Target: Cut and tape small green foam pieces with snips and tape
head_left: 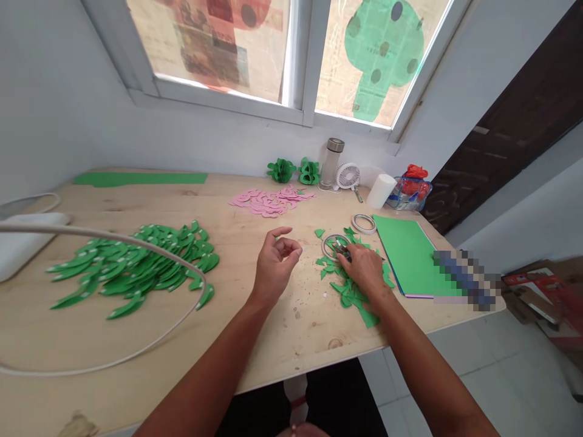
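My left hand (276,261) hovers over the middle of the table, fingers curled and thumb against a fingertip; nothing shows in it. My right hand (364,266) reaches down among green paper scraps (348,297), closed on dark-handled scissors (340,245), partly hidden by the fingers. Their blades lie over a tape roll (324,247). A second tape roll (364,224) lies just behind. Left of my left hand is a heap of curved green paper pieces (150,261) with small white patches. Pink paper cutouts (266,201) are spread farther back.
A white cable (200,297) loops over the table's left side. At the back stand green paper ornaments (281,170), a glass bottle (331,164), a small fan (348,176) and a white roll (381,190). Green sheets (407,255) lie at right, near the table's edge.
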`<state>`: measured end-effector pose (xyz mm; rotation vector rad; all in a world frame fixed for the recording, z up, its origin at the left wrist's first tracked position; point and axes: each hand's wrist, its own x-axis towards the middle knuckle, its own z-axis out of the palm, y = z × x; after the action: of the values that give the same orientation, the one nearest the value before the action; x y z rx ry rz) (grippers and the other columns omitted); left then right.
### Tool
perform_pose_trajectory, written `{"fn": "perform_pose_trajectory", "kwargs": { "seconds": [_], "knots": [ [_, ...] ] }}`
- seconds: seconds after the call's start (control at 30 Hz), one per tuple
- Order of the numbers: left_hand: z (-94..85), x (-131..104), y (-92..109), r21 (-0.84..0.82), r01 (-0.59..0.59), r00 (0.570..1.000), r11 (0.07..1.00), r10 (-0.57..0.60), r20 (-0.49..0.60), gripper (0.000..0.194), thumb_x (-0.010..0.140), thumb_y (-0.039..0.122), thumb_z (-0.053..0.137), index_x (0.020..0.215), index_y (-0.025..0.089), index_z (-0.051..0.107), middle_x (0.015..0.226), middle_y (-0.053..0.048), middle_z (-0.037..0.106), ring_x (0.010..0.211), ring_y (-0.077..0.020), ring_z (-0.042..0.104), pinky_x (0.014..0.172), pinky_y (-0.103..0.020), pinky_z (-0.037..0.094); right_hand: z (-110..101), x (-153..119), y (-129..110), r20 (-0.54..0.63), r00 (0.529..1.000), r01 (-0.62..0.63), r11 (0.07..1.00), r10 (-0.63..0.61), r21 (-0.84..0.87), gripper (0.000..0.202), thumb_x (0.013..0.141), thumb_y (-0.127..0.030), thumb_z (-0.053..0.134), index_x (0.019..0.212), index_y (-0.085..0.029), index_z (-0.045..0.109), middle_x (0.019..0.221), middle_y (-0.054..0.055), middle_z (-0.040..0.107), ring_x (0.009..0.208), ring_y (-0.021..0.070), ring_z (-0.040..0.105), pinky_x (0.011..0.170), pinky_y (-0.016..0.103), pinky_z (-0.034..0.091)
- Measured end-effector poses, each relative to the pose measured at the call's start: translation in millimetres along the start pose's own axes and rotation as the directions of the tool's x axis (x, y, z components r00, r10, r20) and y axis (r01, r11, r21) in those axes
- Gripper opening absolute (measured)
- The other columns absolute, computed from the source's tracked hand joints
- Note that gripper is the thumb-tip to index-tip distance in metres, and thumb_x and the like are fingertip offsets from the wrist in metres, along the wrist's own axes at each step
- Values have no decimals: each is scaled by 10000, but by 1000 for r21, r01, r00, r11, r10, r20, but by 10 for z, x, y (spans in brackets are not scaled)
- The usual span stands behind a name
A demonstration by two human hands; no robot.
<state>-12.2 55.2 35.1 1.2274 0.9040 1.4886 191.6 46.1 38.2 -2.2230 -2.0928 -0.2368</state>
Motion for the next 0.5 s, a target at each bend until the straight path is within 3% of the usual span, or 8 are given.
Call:
{"fn": "perform_pose_trajectory", "kwargs": {
  "seconds": [0.13,0.23,0.37,0.5],
  "knots": [
    [18,-9,41,-55,37,999,998,-37,11,414,696,172,654,1062,195,461,691,40,572,654,-101,535,649,-236,427,-62,-1,-26,-141,989,51,999,-48,16,355,907,-450,439,1007,-165,626,988,130,652,983,259,555,796,335,383],
    [23,-30,56,-22,-5,1000,1000,5,6,407,715,192,651,1077,201,466,697,33,575,671,-112,556,661,-252,449,-165,9,-185,-174,975,150,987,-139,50,296,911,-393,455,973,-165,634,975,118,646,961,252,539,817,343,376],
    [15,-88,66,201,-186,982,962,190,-1,379,772,209,611,1123,209,467,762,7,593,747,-138,598,741,-304,489,-247,24,-544,-139,928,360,927,-345,104,242,904,-346,488,952,-165,641,954,114,646,940,241,538,810,346,376],
    [2,-143,48,517,-377,914,769,401,70,344,814,189,570,1145,220,482,864,-19,624,842,-162,626,820,-342,500,-136,57,-806,-119,895,443,884,-429,146,223,898,-314,493,961,-169,651,930,105,647,910,230,546,792,344,380]
  ]
}}
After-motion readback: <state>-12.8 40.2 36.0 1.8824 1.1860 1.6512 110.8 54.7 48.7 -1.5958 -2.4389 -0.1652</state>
